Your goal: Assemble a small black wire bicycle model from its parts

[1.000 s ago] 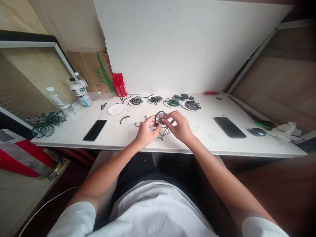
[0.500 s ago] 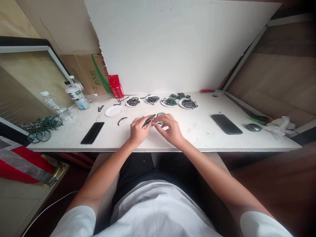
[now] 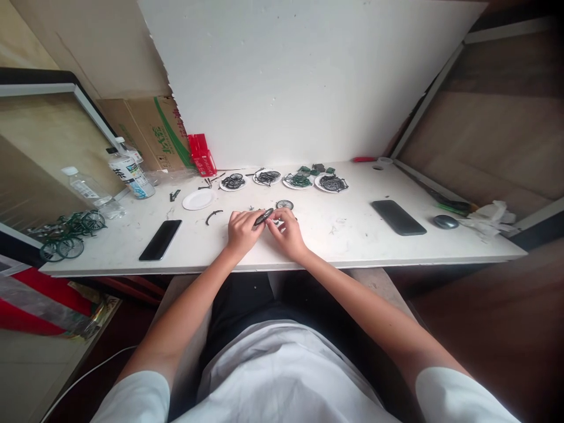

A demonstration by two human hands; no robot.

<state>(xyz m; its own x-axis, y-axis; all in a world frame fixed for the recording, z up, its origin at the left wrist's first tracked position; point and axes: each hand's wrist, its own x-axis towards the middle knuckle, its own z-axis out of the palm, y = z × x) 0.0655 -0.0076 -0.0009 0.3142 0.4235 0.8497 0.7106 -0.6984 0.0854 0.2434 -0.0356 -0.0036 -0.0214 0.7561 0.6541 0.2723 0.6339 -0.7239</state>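
Observation:
Above the front middle of the white table, my left hand [image 3: 241,235] is closed on a dark toy bicycle wheel [image 3: 263,217], tilted and seen nearly edge-on. My right hand [image 3: 288,236] meets it from the right, thumb and fingers bent together at the wheel's edge; a dark bit shows between them, too hidden to name. Just beyond my right fingers a loose spoked wheel [image 3: 284,204] lies flat on the table. To the left of my hands rests a curved black strip [image 3: 213,217].
Along the back stand plates of toy bicycle parts: black wheels [image 3: 233,181], dark pieces [image 3: 267,177], green pieces [image 3: 301,180] and black frames [image 3: 333,184]. A white plate [image 3: 198,200], two phones [image 3: 161,239] [image 3: 398,217], a mouse [image 3: 446,222], bottles [image 3: 132,174] and green toy bicycles [image 3: 70,232] flank them.
My right hand has drawn in toward my left, its fingers now meeting at the wheel. The loose wheel beyond shows more fully. The whole view has shifted slightly.

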